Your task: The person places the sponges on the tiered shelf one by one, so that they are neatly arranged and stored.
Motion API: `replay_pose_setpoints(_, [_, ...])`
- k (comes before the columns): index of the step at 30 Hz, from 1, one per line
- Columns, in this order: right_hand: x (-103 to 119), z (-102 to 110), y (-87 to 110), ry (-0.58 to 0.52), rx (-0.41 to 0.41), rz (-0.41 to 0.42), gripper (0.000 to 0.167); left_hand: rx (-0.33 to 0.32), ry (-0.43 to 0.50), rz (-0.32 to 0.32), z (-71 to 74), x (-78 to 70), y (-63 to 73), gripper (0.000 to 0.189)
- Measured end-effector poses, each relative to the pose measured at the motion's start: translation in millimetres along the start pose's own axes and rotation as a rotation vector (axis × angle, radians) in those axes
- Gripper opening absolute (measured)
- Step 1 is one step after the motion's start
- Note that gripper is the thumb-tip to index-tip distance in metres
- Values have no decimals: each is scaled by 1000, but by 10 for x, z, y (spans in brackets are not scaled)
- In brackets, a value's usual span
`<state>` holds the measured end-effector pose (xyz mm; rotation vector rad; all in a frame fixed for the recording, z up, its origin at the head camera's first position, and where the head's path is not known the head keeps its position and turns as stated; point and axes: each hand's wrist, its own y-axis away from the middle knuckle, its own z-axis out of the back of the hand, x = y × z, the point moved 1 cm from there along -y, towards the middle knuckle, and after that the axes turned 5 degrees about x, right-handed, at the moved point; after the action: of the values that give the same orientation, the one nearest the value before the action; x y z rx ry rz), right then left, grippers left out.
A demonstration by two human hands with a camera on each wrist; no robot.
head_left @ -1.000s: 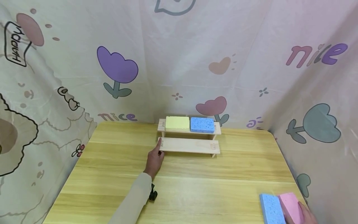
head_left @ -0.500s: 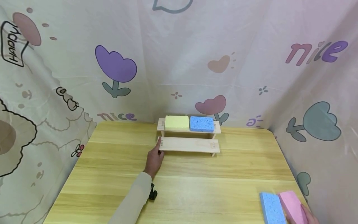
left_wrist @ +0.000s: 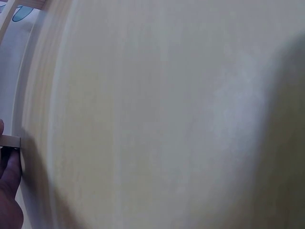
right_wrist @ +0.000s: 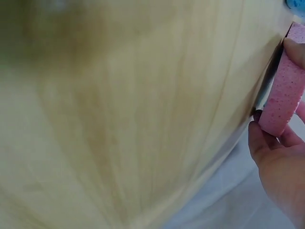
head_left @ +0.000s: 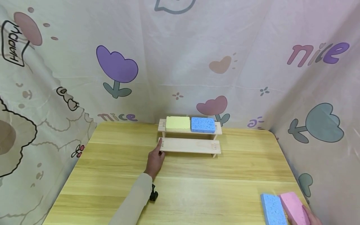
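My left hand [head_left: 155, 162] grips the left end of the lower board of a small two-tier wooden rack [head_left: 189, 145], thumb on top and fingers beneath. In the left wrist view only part of that hand [left_wrist: 10, 191] shows, around the board's end [left_wrist: 10, 141]. A yellow sponge [head_left: 178, 123] and a blue sponge [head_left: 203, 124] lie side by side on the upper board. At the table's right edge my right hand [head_left: 312, 217], partly cut off, holds a pink sponge [head_left: 294, 207]. The right wrist view shows thumb and fingers around the pink sponge [right_wrist: 285, 95].
A second blue sponge [head_left: 272, 210] lies on the table just left of the pink one. The wooden table [head_left: 213, 193] has rounded far corners. Printed cloth [head_left: 168, 56] hangs close behind it and along both sides.
The pink sponge and my right hand have shifted slightly to the right, with the sponge's near end turned outward. My left hand and the rack stay in place.
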<state>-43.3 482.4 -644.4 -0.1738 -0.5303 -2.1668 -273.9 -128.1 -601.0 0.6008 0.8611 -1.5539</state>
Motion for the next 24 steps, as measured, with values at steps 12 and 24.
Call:
replay_pose_setpoints(12, [164,155,41,-27,61,-47,122,20,26,33,3,0,1,74])
replay_pose_setpoints(24, [662,604,120,-41,214,-19,116,8,3,12,14,-55,2,70])
